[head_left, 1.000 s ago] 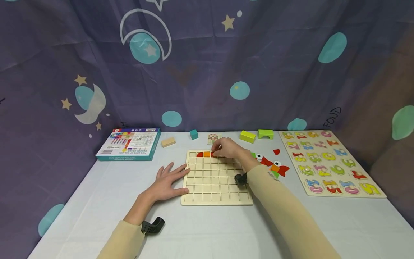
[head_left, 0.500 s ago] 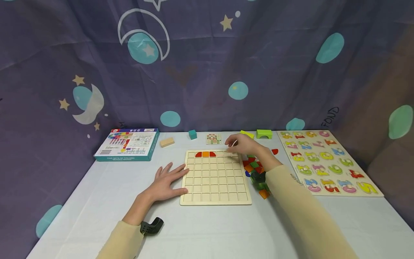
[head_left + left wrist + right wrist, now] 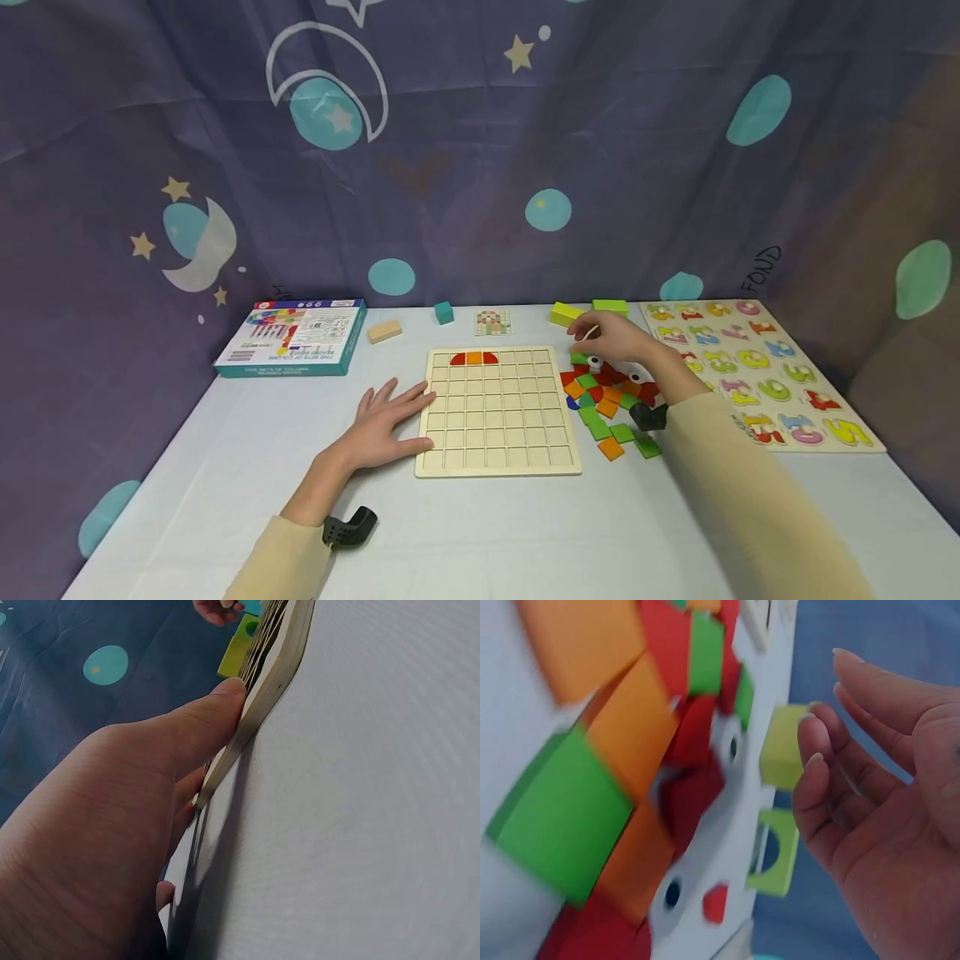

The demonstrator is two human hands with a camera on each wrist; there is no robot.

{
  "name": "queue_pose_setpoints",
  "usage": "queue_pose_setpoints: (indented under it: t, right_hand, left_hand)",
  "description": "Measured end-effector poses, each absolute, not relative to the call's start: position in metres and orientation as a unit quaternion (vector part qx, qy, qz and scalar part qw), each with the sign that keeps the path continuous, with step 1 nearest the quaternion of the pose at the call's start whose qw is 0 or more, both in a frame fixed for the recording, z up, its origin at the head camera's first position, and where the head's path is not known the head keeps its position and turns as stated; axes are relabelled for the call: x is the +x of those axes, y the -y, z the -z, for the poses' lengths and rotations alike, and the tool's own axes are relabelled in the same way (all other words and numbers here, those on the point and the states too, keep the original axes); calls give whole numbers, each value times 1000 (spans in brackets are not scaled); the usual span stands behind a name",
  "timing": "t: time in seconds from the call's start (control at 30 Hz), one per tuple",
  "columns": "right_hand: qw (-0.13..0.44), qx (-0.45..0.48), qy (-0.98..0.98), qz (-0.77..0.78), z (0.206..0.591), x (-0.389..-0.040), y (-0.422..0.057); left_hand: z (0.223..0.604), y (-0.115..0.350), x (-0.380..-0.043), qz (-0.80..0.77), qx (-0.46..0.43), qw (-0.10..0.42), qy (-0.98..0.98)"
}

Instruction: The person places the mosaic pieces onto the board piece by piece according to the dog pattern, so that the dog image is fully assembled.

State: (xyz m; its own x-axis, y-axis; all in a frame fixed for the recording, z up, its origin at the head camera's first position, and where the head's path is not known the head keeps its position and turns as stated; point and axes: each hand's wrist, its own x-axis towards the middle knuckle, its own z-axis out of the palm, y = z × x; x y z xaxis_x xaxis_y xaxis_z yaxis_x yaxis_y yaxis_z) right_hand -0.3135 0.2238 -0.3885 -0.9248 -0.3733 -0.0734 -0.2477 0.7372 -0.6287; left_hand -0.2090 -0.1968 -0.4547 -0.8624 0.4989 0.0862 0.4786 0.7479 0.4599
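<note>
A wooden grid board (image 3: 517, 417) lies in the middle of the table. Along its top row sit two red quarter-round tiles (image 3: 458, 359) with an orange square tile (image 3: 474, 358) between them. My left hand (image 3: 382, 429) rests with spread fingers at the board's left edge; in the left wrist view its thumb (image 3: 214, 716) touches the rim. To the right of the board, my right hand (image 3: 618, 340) hovers over a heap of coloured tiles (image 3: 609, 408), fingers loosely bent. The right wrist view shows nothing between those fingertips, with green tiles (image 3: 562, 817) and orange tiles (image 3: 634, 724) below.
Behind the board lie a small pattern card (image 3: 492, 323), a teal cube (image 3: 444, 313), a plain wooden block (image 3: 385, 332) and a yellow block (image 3: 565, 314). A boxed toy (image 3: 292, 337) is at the back left. A number puzzle board (image 3: 765, 379) occupies the right side.
My right hand has let go of the second red quarter-round tile on the top row and moved right, over the heap. My left hand has stayed at the board's edge.
</note>
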Motion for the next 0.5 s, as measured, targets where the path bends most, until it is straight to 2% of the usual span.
queue_pose_setpoints:
  t: [0.5]
  right_hand:
    - [116, -145, -926, 329, 401, -304, -263]
  left_hand:
    - [458, 197, -209, -238, 260, 18, -936]
